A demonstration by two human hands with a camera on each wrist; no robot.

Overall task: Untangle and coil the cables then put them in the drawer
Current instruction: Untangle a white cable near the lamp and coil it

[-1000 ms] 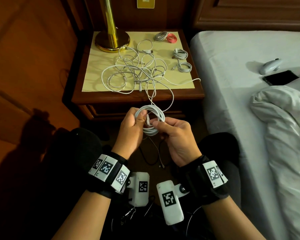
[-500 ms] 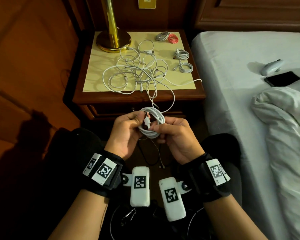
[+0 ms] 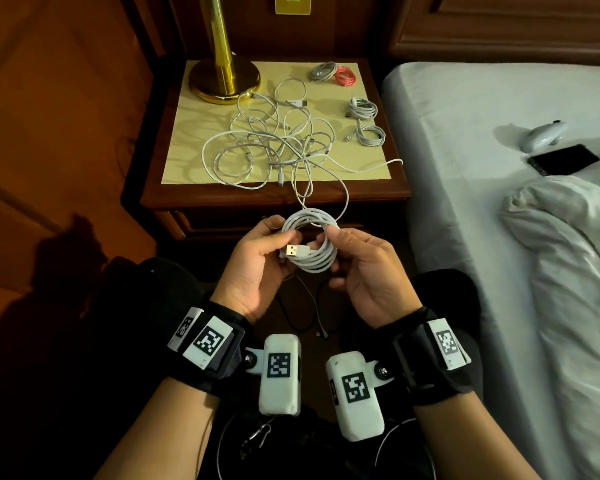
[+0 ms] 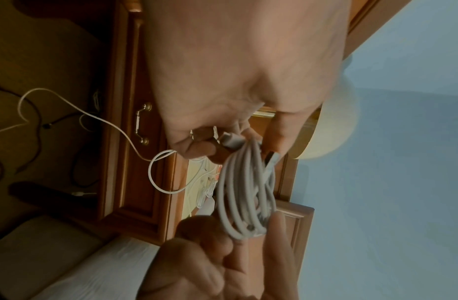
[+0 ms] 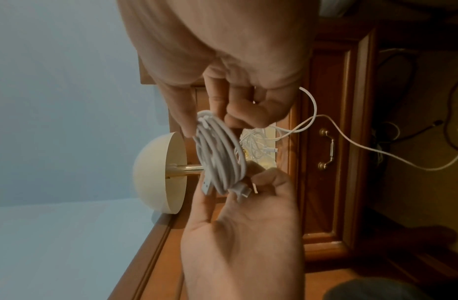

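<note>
A coiled white cable [image 3: 313,243] hangs in front of the nightstand, held between both hands. My left hand [image 3: 257,261] grips its left side, with the USB plug [image 3: 293,251] lying over the fingers. My right hand [image 3: 357,268] pinches the right side between thumb and fingers. The wrist views show the same coil [image 4: 245,192] [image 5: 217,154] edge-on. A tangle of white cables [image 3: 278,150] lies on the nightstand's yellow mat [image 3: 184,154]; one loop [image 3: 343,199] droops over the front edge behind the coil. The drawer [image 3: 222,225] is closed, its brass handle [image 4: 141,123] in view.
Several small coiled cables, grey [image 3: 323,71], red [image 3: 344,77] and two white [image 3: 362,109], lie at the mat's right. A brass lamp base [image 3: 224,77] stands at back left. The bed [image 3: 482,220] with a phone [image 3: 563,159] is right. Dark cords [image 3: 312,317] lie on the floor.
Both hands have turned palm-up and drawn slightly apart. The coil has rotated so the USB plug now points left across my left fingers.
</note>
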